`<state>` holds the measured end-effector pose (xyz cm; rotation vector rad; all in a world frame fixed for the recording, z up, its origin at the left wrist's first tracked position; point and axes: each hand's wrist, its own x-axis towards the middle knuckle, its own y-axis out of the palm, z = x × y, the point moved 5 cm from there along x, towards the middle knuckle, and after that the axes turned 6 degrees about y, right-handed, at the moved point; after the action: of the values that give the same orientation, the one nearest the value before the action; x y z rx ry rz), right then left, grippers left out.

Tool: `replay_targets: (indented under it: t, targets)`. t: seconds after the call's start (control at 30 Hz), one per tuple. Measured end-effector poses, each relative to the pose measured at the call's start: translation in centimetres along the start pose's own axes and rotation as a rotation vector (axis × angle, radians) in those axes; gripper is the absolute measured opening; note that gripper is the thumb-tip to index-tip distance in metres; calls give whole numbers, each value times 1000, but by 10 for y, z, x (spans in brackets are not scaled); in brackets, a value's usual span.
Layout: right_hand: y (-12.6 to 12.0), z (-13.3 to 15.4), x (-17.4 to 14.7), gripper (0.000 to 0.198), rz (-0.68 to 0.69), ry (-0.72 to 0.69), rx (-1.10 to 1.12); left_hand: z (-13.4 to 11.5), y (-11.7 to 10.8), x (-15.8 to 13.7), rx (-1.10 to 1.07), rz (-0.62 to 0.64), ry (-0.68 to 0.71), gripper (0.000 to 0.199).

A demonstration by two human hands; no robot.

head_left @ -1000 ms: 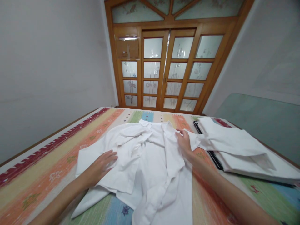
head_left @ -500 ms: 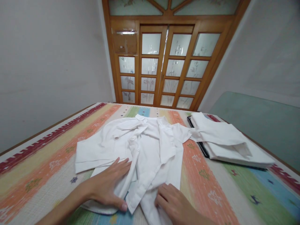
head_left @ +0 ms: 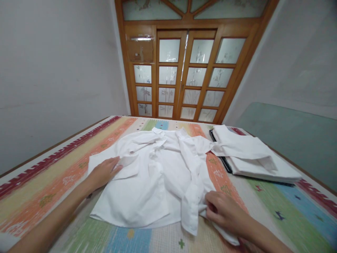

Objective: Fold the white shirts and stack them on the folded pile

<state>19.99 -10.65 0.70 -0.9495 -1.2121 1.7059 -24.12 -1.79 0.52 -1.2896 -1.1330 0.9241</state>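
A white button-up shirt (head_left: 137,200) lies spread on the striped cloth, collar at the far side, its front wrinkled and partly parted. My left hand (head_left: 105,171) is at the shirt's left sleeve, fingers closed on the fabric near the cuff, which is lifted and bent inward. On the near right, my right hand (head_left: 223,211) is curled in a grip on the shirt's side edge, with a bit of white cloth hanging below it. The shirt's other sleeve stretches right, its end resting on a folded white stack.
The striped patterned tablecloth (head_left: 63,182) covers the table. At the right sits a folded white cloth stack (head_left: 273,172) with a black edge beneath. A pale green panel (head_left: 289,140) stands beyond the right edge. Wooden glass-paned doors (head_left: 181,73) are behind the table.
My left hand has moved left and away from me, from the shirt's front to its sleeve. My right hand has drawn the right side outward, and the front hem now lies flatter and wider.
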Motion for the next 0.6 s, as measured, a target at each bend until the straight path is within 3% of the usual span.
replay_targets:
  t: [0.13,0.27,0.37,0.47,0.53,0.6]
  targets:
    - [-17,-35,-12,15,-25,119,7,22,-22,13,94,-63,-53,43]
    - [-24,-53,-24,16,-34,164,34,53,-63,18,230,-162,-322,44]
    - [-21,-55,-34,14,23,133,98,90,-83,17,267,-155,-521,46]
    - [-15,-49,-44,8,124,80,182,126,-88,9,182,-118,-763,44]
    - [-11,-43,-50,5,204,51,228,133,-88,4,118,-175,-824,45]
    - [-12,-36,-53,4,262,7,299,124,-90,3,72,-333,-779,53]
